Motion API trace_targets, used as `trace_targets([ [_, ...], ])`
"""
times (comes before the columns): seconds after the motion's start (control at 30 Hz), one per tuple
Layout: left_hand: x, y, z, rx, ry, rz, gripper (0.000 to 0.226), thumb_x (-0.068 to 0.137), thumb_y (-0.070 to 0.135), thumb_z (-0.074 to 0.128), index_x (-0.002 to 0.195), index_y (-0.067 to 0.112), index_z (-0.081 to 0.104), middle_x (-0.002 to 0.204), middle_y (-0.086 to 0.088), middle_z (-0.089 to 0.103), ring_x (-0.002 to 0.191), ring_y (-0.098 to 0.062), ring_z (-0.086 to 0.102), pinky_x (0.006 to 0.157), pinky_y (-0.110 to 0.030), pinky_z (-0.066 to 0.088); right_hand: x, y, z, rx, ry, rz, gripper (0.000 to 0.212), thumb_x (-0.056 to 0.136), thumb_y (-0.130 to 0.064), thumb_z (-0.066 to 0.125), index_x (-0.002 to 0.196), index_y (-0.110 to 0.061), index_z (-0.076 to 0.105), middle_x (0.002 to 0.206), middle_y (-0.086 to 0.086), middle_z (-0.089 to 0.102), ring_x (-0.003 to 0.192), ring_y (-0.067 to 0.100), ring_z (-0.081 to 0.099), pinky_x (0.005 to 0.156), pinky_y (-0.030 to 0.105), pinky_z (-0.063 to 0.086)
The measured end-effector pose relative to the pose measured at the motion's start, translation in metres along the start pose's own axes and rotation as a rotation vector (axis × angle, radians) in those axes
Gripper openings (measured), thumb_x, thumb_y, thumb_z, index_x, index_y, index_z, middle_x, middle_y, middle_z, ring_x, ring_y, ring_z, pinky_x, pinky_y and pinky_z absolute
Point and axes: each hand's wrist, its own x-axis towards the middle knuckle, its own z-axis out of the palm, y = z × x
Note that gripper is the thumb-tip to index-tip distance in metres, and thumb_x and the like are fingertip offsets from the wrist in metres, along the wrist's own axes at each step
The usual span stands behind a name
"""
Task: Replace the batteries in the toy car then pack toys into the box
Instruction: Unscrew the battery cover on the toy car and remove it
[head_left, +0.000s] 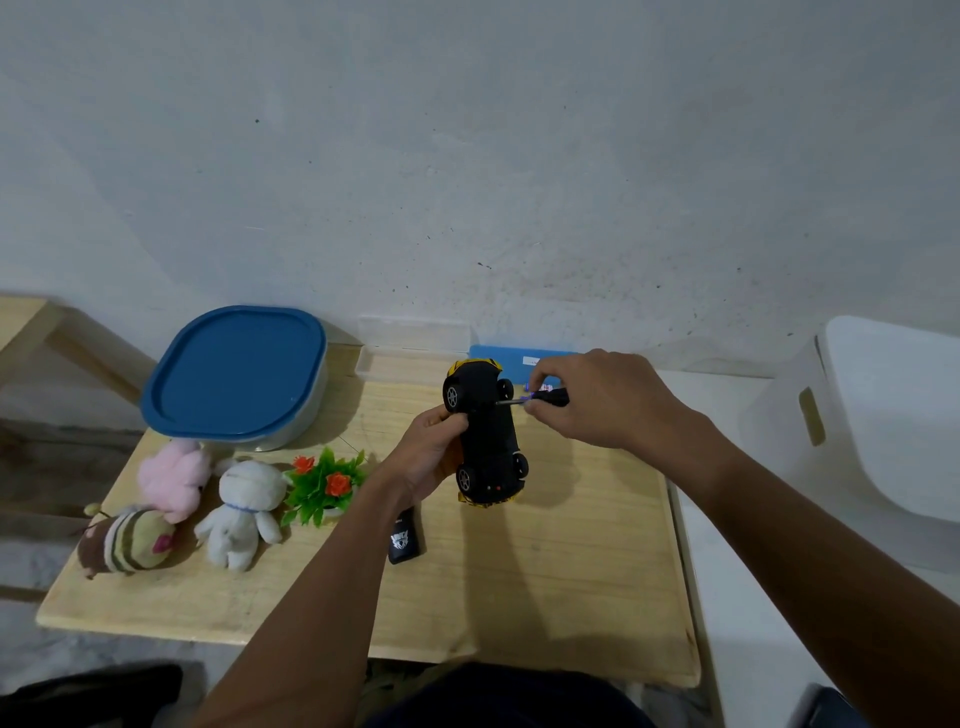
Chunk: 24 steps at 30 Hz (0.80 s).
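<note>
Yellow plastic toy car, underside up, long axis near-to-far, gripped by left hand. Right hand pinches black-handled screwdriver

We see two bare forearms reaching forward from the lower edge. The left forearm rises from the lower left, and the left hand curls its fingers and thumb around the toy car. The right forearm comes from the lower right. The right hand, with its back turned up, pinches the screwdriver with bent fingertips, near the left hand.
</note>
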Motion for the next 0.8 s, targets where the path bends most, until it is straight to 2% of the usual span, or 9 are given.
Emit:
trace_targets([
  [0.1,-0.001,0.000,0.001,-0.014,0.002,-0.020,0.027,0.099,0.010,0.048,0.121,0.000,0.061,0.101,-0.011,0.072,0.096,-0.025,0.069,0.074,-0.033,0.057,0.001,0.002,0.002,-0.080,0.013,-0.031,0.030,0.092,-0.055,0.051,0.115,-0.040,0.064,0.099,-0.010,0.068,0.086,0.016,0.062,0.062,0.026,0.032],
  [0.2,-0.002,0.000,0.002,-0.015,0.005,-0.042,0.030,0.100,0.012,0.046,0.122,-0.001,0.060,0.101,-0.011,0.071,0.094,-0.024,0.070,0.072,-0.032,0.057,0.001,0.004,0.006,-0.102,0.035,-0.055,0.026,0.092,-0.047,0.054,0.114,-0.040,0.065,0.104,-0.012,0.070,0.089,0.015,0.064,0.061,0.025,0.036],
  [0.3,-0.003,0.002,0.003,-0.017,-0.005,-0.061,0.031,0.099,0.015,0.046,0.121,0.000,0.062,0.100,-0.012,0.071,0.092,-0.024,0.070,0.072,-0.033,0.057,-0.001,0.006,0.008,-0.049,0.024,-0.003,0.026,0.091,-0.048,0.055,0.114,-0.040,0.065,0.101,-0.011,0.070,0.090,0.015,0.063,0.066,0.026,0.043],
  [0.4,-0.004,0.001,0.004,-0.044,0.000,-0.089,0.033,0.098,0.018,0.046,0.121,0.001,0.062,0.105,-0.014,0.069,0.096,-0.027,0.067,0.082,-0.037,0.054,-0.003,0.010,0.008,0.030,-0.016,0.031,0.031,0.089,-0.051,0.058,0.116,-0.038,0.065,0.103,-0.009,0.067,0.093,0.015,0.061,0.071,0.027,0.044],
  [0.53,-0.005,0.000,0.006,-0.107,-0.003,-0.102,0.027,0.098,0.021,0.044,0.110,0.008,0.066,0.101,-0.011,0.070,0.090,-0.024,0.067,0.086,-0.037,0.053,-0.004,0.021,0.016,0.166,-0.116,0.065,0.044,0.082,-0.059,0.065,0.118,-0.034,0.065,0.103,-0.010,0.063,0.089,0.010,0.057,0.068,0.026,0.043],
  [0.63,-0.006,-0.001,0.007,-0.133,-0.021,-0.102,0.026,0.099,0.021,0.044,0.106,0.010,0.066,0.097,-0.008,0.071,0.087,-0.021,0.069,0.081,-0.035,0.056,-0.006,0.030,0.025,0.418,-0.144,0.124,0.039,0.076,-0.059,0.071,0.102,-0.031,0.068,0.092,-0.010,0.065,0.081,0.008,0.061,0.068,0.026,0.048],
  [0.7,-0.007,0.000,0.008,-0.131,-0.030,-0.103,0.026,0.099,0.021,0.043,0.107,0.010,0.066,0.096,-0.007,0.071,0.086,-0.020,0.069,0.079,-0.034,0.058,-0.010,0.028,0.034,0.708,-0.098,0.173,0.027,0.076,-0.049,0.076,0.088,-0.026,0.069,0.072,-0.013,0.059,0.063,0.001,0.054,0.060,0.016,0.041],
  [0.77,-0.009,0.000,0.009,-0.128,-0.036,-0.105,0.027,0.098,0.022,0.044,0.108,0.010,0.066,0.097,-0.008,0.072,0.088,-0.021,0.069,0.083,-0.037,0.057,-0.013,0.020,0.046,0.906,-0.057,0.202,0.021,0.078,-0.041,0.078,0.085,-0.023,0.071,0.062,-0.013,0.049,0.053,-0.001,0.044,0.056,0.011,0.036],
  [0.8,-0.009,0.001,0.009,-0.128,-0.038,-0.108,0.027,0.098,0.022,0.044,0.108,0.010,0.067,0.098,-0.009,0.072,0.090,-0.022,0.068,0.086,-0.040,0.055,-0.013,0.015,0.053,0.963,-0.042,0.203,0.019,0.078,-0.039,0.079,0.086,-0.024,0.072,0.063,-0.013,0.053,0.056,-0.001,0.047,0.059,0.012,0.037],
])
